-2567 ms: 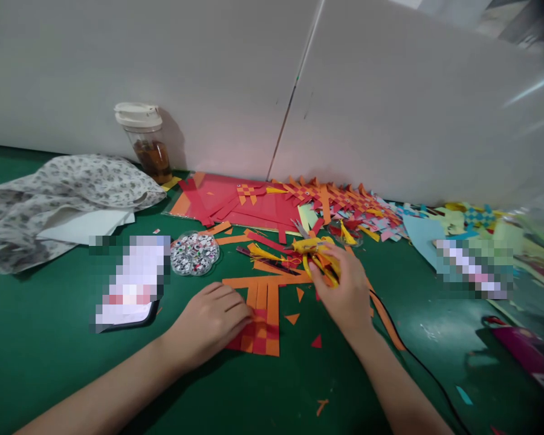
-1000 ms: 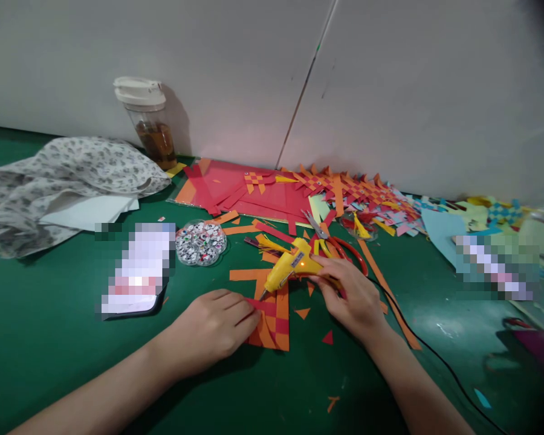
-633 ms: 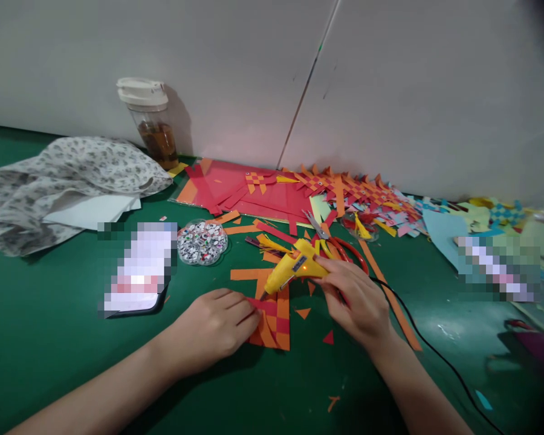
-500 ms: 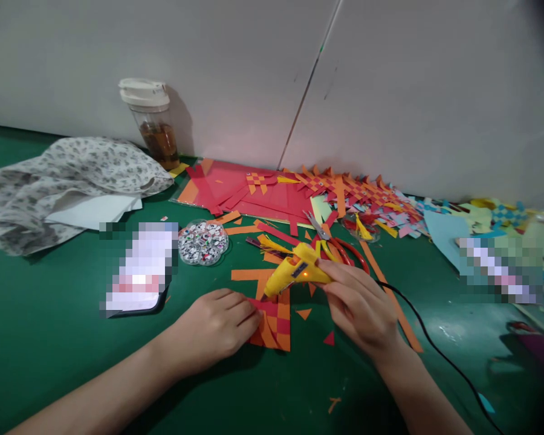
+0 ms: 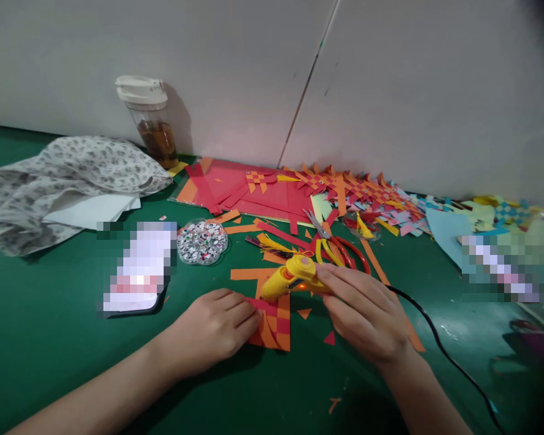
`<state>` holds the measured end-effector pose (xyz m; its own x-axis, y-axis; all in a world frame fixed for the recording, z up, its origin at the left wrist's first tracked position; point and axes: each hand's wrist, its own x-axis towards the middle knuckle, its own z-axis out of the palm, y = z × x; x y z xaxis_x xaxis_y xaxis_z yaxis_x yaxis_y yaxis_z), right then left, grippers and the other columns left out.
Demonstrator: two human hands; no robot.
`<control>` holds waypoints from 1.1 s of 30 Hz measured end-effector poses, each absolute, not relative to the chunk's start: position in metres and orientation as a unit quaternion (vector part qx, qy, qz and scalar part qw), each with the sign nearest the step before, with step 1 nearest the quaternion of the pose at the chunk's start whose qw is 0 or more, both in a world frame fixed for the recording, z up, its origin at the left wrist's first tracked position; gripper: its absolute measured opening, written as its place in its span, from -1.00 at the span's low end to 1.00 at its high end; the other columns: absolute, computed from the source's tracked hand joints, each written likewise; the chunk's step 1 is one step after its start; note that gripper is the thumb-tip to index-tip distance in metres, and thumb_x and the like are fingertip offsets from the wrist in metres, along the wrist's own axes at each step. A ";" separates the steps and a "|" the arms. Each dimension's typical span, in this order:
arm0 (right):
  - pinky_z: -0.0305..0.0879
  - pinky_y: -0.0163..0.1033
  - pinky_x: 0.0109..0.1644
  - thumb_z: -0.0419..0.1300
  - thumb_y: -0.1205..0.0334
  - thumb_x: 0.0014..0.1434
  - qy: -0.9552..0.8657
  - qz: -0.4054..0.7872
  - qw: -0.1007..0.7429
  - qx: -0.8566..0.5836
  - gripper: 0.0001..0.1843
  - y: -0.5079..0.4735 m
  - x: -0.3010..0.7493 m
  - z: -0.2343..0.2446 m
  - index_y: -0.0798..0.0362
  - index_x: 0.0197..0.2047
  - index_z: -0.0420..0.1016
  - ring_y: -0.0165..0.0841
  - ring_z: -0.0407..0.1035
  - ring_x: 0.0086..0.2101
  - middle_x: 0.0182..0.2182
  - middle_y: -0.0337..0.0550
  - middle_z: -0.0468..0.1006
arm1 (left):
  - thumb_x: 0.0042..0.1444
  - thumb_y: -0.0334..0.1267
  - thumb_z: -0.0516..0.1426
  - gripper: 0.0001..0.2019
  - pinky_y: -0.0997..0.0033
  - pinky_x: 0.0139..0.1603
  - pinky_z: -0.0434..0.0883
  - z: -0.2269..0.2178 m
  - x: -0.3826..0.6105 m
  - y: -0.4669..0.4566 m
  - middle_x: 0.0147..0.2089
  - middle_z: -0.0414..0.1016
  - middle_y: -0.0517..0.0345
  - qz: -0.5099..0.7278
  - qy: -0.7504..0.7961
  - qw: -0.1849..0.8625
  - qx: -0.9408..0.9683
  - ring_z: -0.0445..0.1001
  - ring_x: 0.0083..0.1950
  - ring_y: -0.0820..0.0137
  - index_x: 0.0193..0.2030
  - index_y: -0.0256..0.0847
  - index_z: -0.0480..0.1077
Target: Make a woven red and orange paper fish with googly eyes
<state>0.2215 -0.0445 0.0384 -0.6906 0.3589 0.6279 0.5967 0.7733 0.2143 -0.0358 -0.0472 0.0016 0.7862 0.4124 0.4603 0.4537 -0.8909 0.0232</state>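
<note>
My right hand grips a yellow glue gun, its nozzle pointing down-left at a woven mat of red and orange paper strips on the green table. A black cord runs from the gun to the lower right. My left hand rests with curled fingers on the left edge of the woven mat, pinching a red strip there.
Red-handled scissors lie just beyond the gun. A clear tray of googly eyes, a phone, patterned cloth and a lidded cup stand to the left. Piles of coloured paper pieces line the white wall.
My right hand picked up the glue gun from the paper scraps, brought its nozzle to the woven mat, then turned the gun flatter. My left hand stayed on the mat.
</note>
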 end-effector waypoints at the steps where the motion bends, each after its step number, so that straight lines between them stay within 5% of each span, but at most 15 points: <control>1: 0.40 -0.09 -0.02 0.19 0.51 0.05 -0.890 -0.206 0.299 -0.274 -0.85 -0.044 0.223 0.036 0.08 -0.35 0.38 -0.22 0.35 0.01 -0.04 0.01 0.51 | 0.24 -0.43 -0.09 -0.77 0.40 -0.26 0.45 0.002 -0.036 -0.047 -0.37 0.52 0.06 -0.232 -0.230 0.044 -0.944 0.49 -0.28 0.38 -0.21 -0.28 0.39; 6: 0.45 -0.10 -0.10 0.24 0.56 -0.05 -0.866 -0.196 0.349 -0.298 -0.76 -0.042 0.228 0.028 0.05 -0.36 0.38 -0.21 0.40 -0.05 -0.06 -0.06 0.52 | 0.24 -0.44 -0.10 -0.76 0.40 -0.25 0.45 0.002 -0.036 -0.047 -0.37 0.51 0.06 -0.233 -0.230 0.042 -0.944 0.49 -0.28 0.38 -0.22 -0.28 0.39; 33: 0.43 -0.06 -0.13 0.24 0.56 -0.05 -0.884 -0.202 0.305 -0.291 -0.78 -0.044 0.220 0.032 0.08 -0.38 0.39 -0.15 0.40 -0.06 -0.07 0.06 0.52 | 0.24 -0.44 -0.09 -0.77 0.40 -0.27 0.45 0.002 -0.036 -0.048 -0.37 0.52 0.06 -0.237 -0.229 0.043 -0.943 0.50 -0.29 0.38 -0.19 -0.29 0.39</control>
